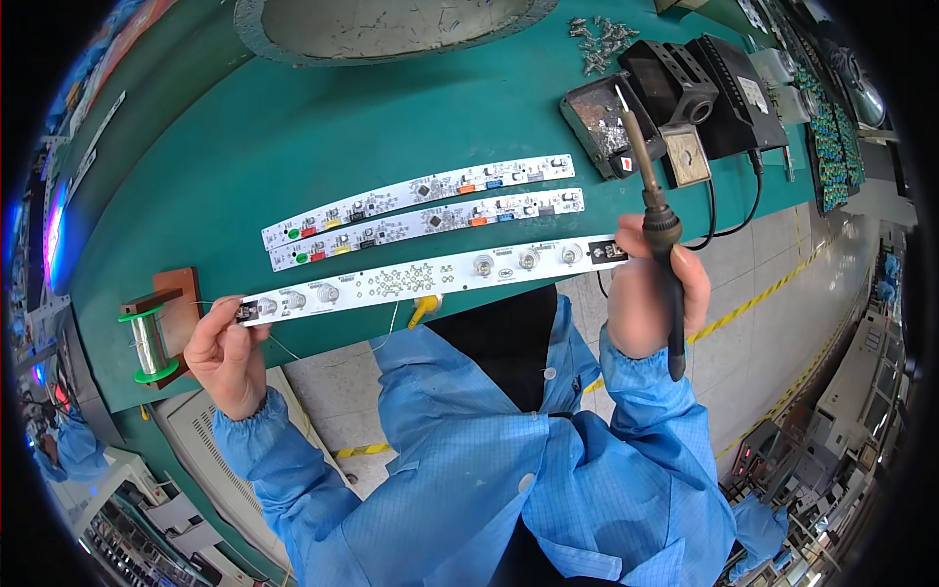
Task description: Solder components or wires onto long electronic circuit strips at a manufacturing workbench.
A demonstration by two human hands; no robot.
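Note:
A long white circuit board strip (406, 280) is held up level above the near table edge, with a row of round clear parts along it. My left hand (230, 357) pinches its left end between thumb and fingers. In my right hand (646, 298) is a soldering iron (663, 230), its tip pointing up and away from the board. Fingers of that same hand also meet the strip's right end. Two more white board strips, an upper one (391, 201) and a lower one (416, 227), lie side by side on the table behind, component side up.
At the left, a solder wire spool (149, 344) sits on a brown stand. Far right are a dirty metal tray (602, 127), a sponge holder (686, 155), a black soldering station (738, 93), and stacked green boards (831, 147). Loose metal parts (602, 41) lie behind; a round-rimmed vessel (391, 54) is beyond.

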